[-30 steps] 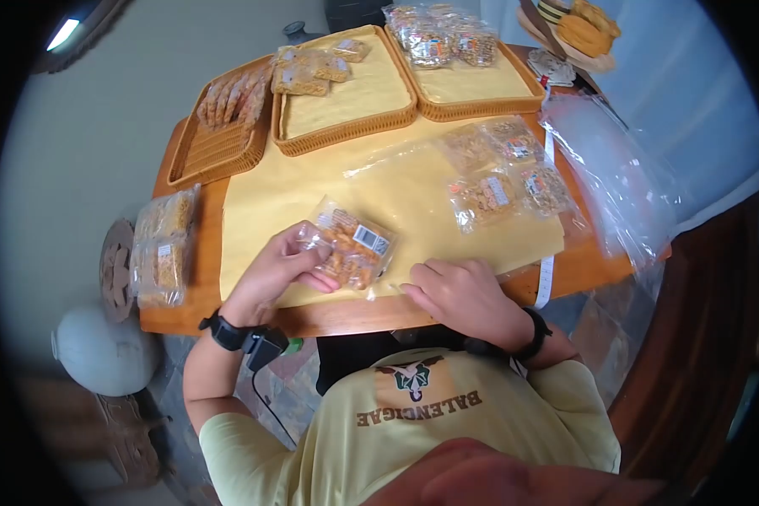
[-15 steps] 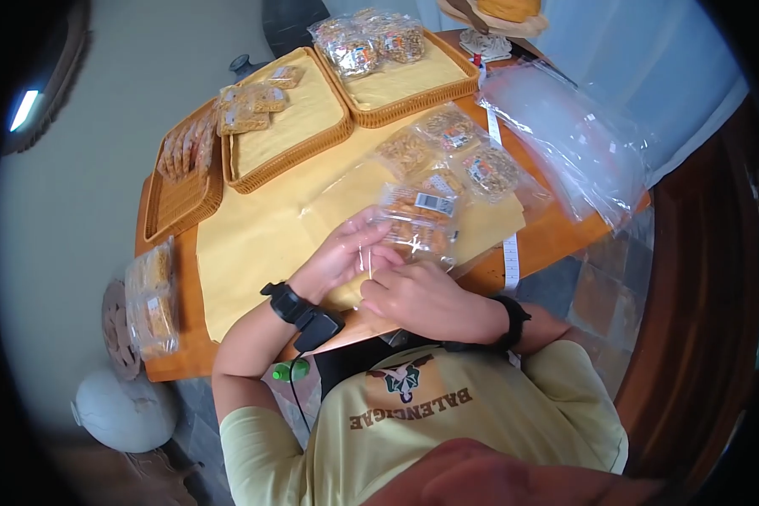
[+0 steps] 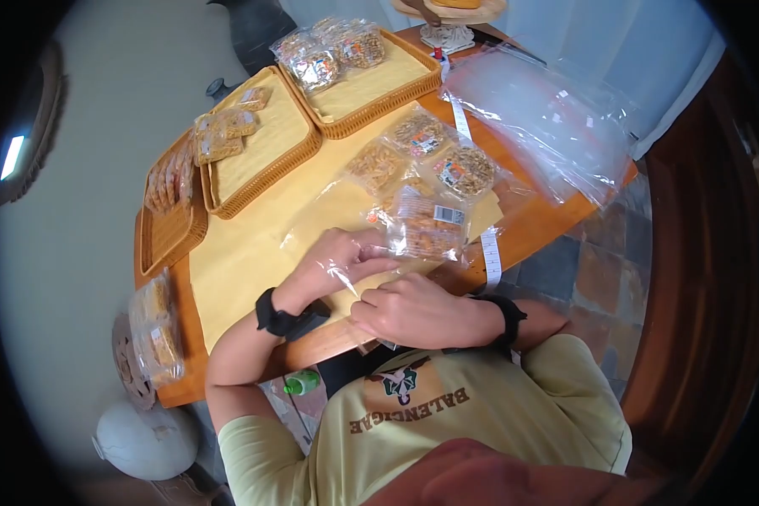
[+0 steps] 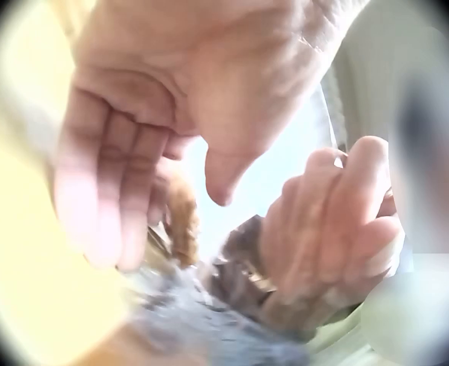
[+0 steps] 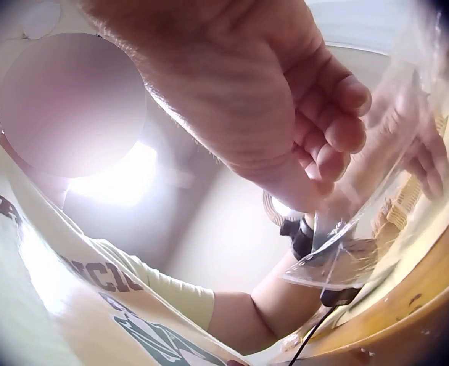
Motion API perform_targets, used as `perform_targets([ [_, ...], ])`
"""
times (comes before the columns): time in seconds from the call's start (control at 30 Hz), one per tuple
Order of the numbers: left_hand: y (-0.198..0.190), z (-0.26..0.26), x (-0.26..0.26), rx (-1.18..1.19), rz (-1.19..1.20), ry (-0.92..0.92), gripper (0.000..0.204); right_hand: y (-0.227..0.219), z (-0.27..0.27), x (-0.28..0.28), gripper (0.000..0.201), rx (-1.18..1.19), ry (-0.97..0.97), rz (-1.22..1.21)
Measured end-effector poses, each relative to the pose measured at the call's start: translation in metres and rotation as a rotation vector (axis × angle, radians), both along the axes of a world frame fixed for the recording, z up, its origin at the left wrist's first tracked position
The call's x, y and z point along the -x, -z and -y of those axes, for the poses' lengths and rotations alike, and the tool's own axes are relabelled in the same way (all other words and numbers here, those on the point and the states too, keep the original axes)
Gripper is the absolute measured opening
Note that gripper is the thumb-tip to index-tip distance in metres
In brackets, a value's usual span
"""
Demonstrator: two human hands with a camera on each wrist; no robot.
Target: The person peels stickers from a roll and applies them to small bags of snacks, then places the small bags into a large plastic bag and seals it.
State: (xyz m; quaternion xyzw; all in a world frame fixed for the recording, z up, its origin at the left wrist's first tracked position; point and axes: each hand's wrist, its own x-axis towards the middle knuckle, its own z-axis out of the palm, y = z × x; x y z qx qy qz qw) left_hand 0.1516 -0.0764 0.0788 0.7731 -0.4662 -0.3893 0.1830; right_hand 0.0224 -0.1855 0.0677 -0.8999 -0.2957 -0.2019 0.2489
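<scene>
Near the table's front edge, my left hand [image 3: 337, 260] reaches with extended fingers to a clear packet of golden-brown snacks [image 3: 422, 238] with a barcode label. In the left wrist view its fingers are straight and the thumb stands apart. My right hand [image 3: 415, 310] is just in front of it, fingers curled, pinching the edge of a large clear plastic bag [image 5: 342, 259]. Through this film the left hand shows in the right wrist view. Beyond the barcode packet lie several round snack packets [image 3: 465, 171] in the bag.
Behind stand wicker trays [image 3: 261, 160] with bagged snacks. A stack of clear plastic bags [image 3: 540, 118] lies at right, beside a white measuring tape [image 3: 491, 253]. More packets [image 3: 156, 329] sit on the left edge. Yellow paper [image 3: 236, 278] covers the tabletop.
The barcode packet has moved right, from my left hand's grip to beside the round packets. My left fingers have straightened. My right hand has come in close and taken the bag's edge.
</scene>
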Motion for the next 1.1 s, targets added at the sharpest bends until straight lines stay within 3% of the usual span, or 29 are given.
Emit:
perform_targets([
  [0.07, -0.005, -0.011, -0.001, 0.386, 0.51, 0.139, 0.031, -0.002, 0.001, 0.003, 0.014, -0.006, -0.019, 0.016],
  [0.1, 0.003, -0.012, -0.005, 0.361, 0.36, 0.097, 0.039, 0.0, 0.001, 0.004, 0.014, -0.009, -0.014, 0.017],
  [0.13, -0.001, -0.009, -0.006, 0.36, 0.36, 0.101, 0.039, 0.002, 0.001, 0.004, 0.014, 0.005, -0.021, 0.017],
  [0.2, -0.01, -0.001, -0.005, 0.576, 0.862, 0.502, 0.046, 0.004, -0.001, 0.006, 0.014, 0.018, -0.025, 0.017],
  [0.33, 0.0, 0.016, -0.007, 0.642, 0.843, 0.632, 0.053, 0.003, -0.002, 0.006, 0.013, -0.004, -0.056, 0.05],
  [0.43, 0.001, 0.032, -0.007, 0.643, 0.963, 0.679, 0.053, 0.005, -0.002, 0.004, 0.013, 0.014, -0.08, 0.063],
  [0.6, 0.0, 0.052, -0.008, 0.464, 0.897, 0.597, 0.06, 0.008, 0.0, 0.002, 0.01, -0.057, -0.127, 0.089],
  [0.7, 0.011, 0.057, -0.012, 0.6, 0.904, 0.571, 0.061, 0.009, 0.002, 0.002, 0.011, -0.064, -0.139, 0.109],
  [0.83, 0.016, 0.058, -0.011, 0.604, 0.896, 0.554, 0.053, 0.014, 0.003, 0.002, 0.013, -0.027, -0.138, 0.14],
  [0.9, 0.017, 0.062, -0.013, 0.657, 0.757, 0.528, 0.053, 0.015, 0.004, 0.001, 0.013, -0.025, -0.132, 0.137],
  [1.03, 0.015, 0.068, -0.009, 0.627, 0.792, 0.545, 0.058, 0.013, 0.005, -0.002, 0.014, -0.011, -0.153, 0.156],
  [1.1, 0.016, 0.065, -0.001, 0.533, 0.94, 0.481, 0.051, 0.014, 0.004, -0.004, 0.015, -0.009, -0.169, 0.163],
])
